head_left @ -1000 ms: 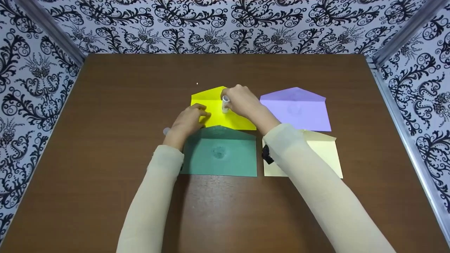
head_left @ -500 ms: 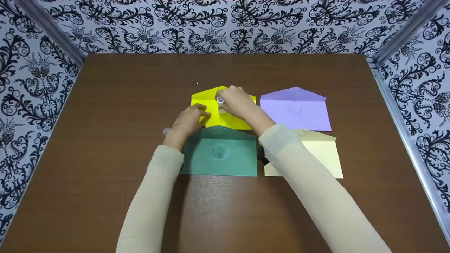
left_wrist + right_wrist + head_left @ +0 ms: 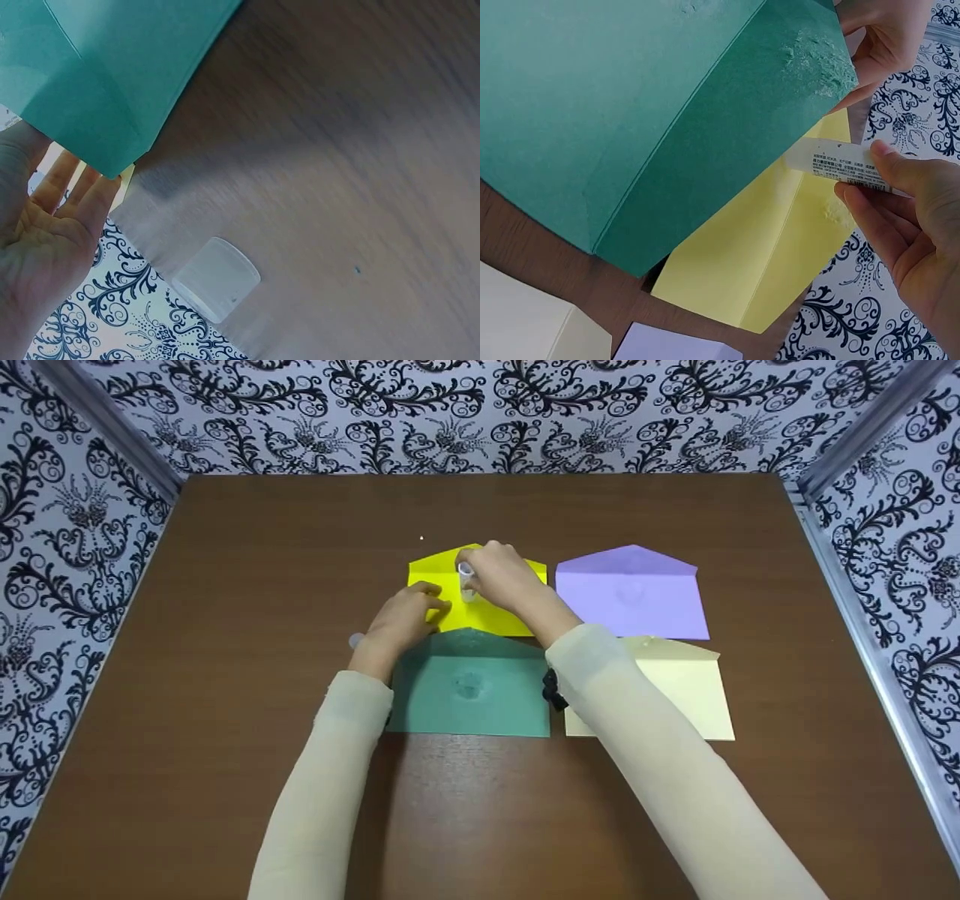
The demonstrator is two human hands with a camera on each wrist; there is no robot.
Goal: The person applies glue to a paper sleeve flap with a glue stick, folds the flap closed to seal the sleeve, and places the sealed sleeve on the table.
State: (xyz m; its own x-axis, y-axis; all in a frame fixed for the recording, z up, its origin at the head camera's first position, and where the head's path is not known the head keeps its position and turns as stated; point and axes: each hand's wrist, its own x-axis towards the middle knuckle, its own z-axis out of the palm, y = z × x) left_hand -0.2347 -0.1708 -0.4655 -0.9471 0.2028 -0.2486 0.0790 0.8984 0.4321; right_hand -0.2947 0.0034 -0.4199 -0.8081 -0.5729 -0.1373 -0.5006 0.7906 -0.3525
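Observation:
My right hand (image 3: 504, 577) pinches a white glue stick (image 3: 840, 161) between thumb and fingers. The stick stands nearly upright, its lower end at the body of the yellow envelope (image 3: 491, 621), below the raised flap. Fingers of my left hand (image 3: 401, 621) rest on that envelope's left side, slightly bent and holding nothing. Nearer to me lies a green envelope (image 3: 480, 709), its flap unfolded, with a smeared patch in the middle. Rough whitish glue also shows on the green flap's tip in the right wrist view, and a similar patch marks the yellow flap.
A purple envelope (image 3: 652, 607) and a cream envelope (image 3: 690, 690) lie to the right, flaps unfolded. The translucent glue stick cap (image 3: 217, 279) sits on the brown table (image 3: 285, 570) left of my left wrist. Black-and-white patterned panels (image 3: 420, 416) border the table.
My right hand has shifted slightly left over the yellow envelope with the glue stick. My left hand has stayed in place.

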